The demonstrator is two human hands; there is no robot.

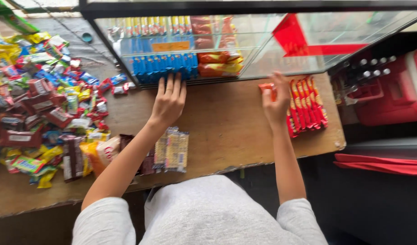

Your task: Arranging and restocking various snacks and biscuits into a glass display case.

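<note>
wooden counter board [226,122] fills the view, scuffed and bare in the middle, with a glass display case [308,41] standing along its far edge at twelve o'clock. left hand [169,102] lies flat and spread, fingers together-ish and empty, its tips touching the row of blue wrapped bars [163,66] at the case's open front. right hand [275,104] is curled, pinching a small orange-red packet [265,87] between thumb and fingers. that packet sits just at nine o'clock of the red packets [308,106] laid side by side on the board, their long axes running from six to twelve o'clock; the right hand is the nearer one. inside the case, behind the blue bars, stand yellow sticks and stacked orange packets [220,63]. at nine o'clock a loose heap of mixed sweets [36,100] covers the board; pale wafer packs [172,149] lie under the left forearm.
</note>
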